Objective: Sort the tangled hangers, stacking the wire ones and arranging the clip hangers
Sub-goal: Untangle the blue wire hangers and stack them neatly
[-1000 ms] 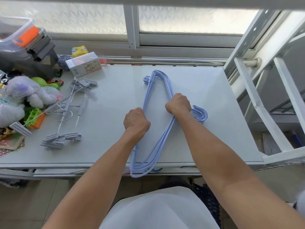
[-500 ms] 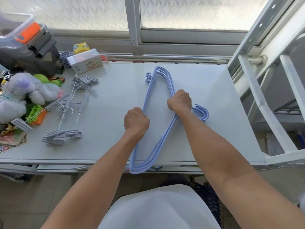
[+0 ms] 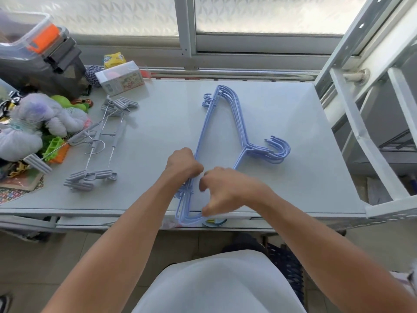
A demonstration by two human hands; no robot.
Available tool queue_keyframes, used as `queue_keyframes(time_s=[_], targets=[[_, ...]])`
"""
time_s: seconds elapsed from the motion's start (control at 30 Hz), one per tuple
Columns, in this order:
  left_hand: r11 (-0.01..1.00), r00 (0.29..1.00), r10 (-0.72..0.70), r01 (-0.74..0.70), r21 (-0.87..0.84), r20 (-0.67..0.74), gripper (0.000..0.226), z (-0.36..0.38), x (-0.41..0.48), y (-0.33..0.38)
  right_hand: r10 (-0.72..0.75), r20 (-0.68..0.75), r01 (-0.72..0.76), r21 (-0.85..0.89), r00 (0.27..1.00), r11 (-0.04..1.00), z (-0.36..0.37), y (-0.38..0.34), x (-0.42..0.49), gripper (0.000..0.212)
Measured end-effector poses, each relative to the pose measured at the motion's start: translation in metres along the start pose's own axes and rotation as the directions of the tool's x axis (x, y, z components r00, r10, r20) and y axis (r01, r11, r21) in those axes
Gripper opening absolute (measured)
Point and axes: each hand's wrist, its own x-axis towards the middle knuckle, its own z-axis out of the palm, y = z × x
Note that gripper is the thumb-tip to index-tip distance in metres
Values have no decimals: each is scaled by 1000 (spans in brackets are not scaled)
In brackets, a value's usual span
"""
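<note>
A stack of several light-blue wire hangers (image 3: 247, 147) lies on the white table (image 3: 293, 109), with the hooks pointing right and the near corner sticking out over the front edge. My left hand (image 3: 182, 166) grips the stack's long straight bars. My right hand (image 3: 225, 190), blurred, hovers over the near part of the stack with fingers and thumb spread in a C. Its thumb tip is at the near corner. A loose group of grey clip hangers (image 3: 94, 152) lies on the table's left side, away from both hands.
Plush toys (image 3: 40, 116) and small clutter crowd the left edge. A small box (image 3: 120, 80) and a lidded bin (image 3: 33, 44) stand at the back left. A white metal frame (image 3: 354, 127) borders the right side. A window runs along the back.
My right hand has let go of the hangers' neck and moved toward me to the near end. The stack has slid a little further onto the table. My left hand keeps its grip.
</note>
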Motion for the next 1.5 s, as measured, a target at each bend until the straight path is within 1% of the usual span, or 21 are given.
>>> queue_keyframes(time_s=[0.07, 0.1, 0.23, 0.3, 0.37, 0.5, 0.63, 0.7, 0.83, 0.93, 1.07, 1.17, 1.23, 1.27, 1.3, 1.33, 1.37, 1.4, 1.43, 1.47, 1.5], targets=[[1000, 1000, -3, 3, 0, -8, 14, 0, 0, 1, 20, 47, -17, -76, 999, 997, 10, -10, -3, 67], [1000, 1000, 0, 0, 0, -13, 15, 0, 0, 1, 16, 25, -13, -111, 1000, 994, 17, -16, -5, 65], [1000, 999, 13, -13, -6, -36, 16, 1, -2, 3, -18, -168, -23, -236, 986, 971, 49, -41, -5, 51], [1000, 999, 9, -10, -20, -51, 17, 3, -3, 4, -14, -264, -50, -233, 964, 971, 60, -45, 0, 37], [998, 997, -8, 3, -60, -83, 18, 4, -2, 7, 5, -296, -69, -204, 955, 977, 62, -44, 2, 25], [994, 995, -24, 13, -111, -100, 19, 5, -2, 14, 20, -291, -86, -216, 956, 973, 62, -41, 0, 20], [999, 998, 5, -7, -38, -58, 20, 7, -5, 20, 75, -345, -178, -278, 936, 944, 63, -40, 1, 20], [1000, 998, 18, -19, -9, -60, 21, 8, -7, 21, 89, -322, -191, -301, 943, 935, 59, -35, 1, 16], [999, 996, 33, -34, -14, -86, 19, 13, -10, 22, 71, -220, -136, -295, 973, 946, 51, -20, -3, 15], [999, 996, 36, -37, -9, -87, 14, 15, -12, 25, 32, -221, -95, -282, 975, 955, 52, -16, -4, 14], [999, 996, 41, -39, 21, -84, 13, 15, -13, 26, -84, -247, -16, -375, 965, 927, 57, -3, -6, 4], [997, 993, 62, -58, 45, -96, 14, 14, -14, 26, -79, -225, -9, -365, 971, 931, 54, 7, -9, 14], [997, 994, 60, -55, 58, -89, 14, 13, -15, 27, -115, -184, 54, -305, 976, 951, 45, 17, -10, 28], [997, 996, 52, -47, 63, -77, 16, 12, -16, 27, -121, -151, 92, -187, 981, 978, 37, 25, -11, 38], [997, 997, 40, -36, 64, -62, 19, 11, -17, 27, -118, -132, 120, 9, 984, 993, 26, 34, -14, 46], [998, 998, 29, -26, 60, -49, 21, 9, -17, 27, -97, -138, 127, 229, 986, 965, 14, 44, -16, 49], [998, 999, 21, -19, 53, -45, 21, 8, -16, 26, -53, -211, 135, 398, 976, 908, 4, 55, -18, 49], [999, 999, 18, -16, 47, -47, 17, 8, -15, 26, 27, -338, 153, 492, 941, 857, -5, 68, -19, 47], [999, 999, 21, -19, 44, -50, 14, 8, -15, 25, 132, -473, 148, 510, 871, 847, -11, 84, -18, 43], [999, 998, 26, -23, 44, -54, 12, 9, -15, 25, 233, -569, 91, 482, 789, 871, -16, 100, -17, 41], [999, 998, 32, -29, 45, -55, 11, 10, -15, 25, 312, -613, -30, 425, 725, 905, -20, 117, -15, 42]])
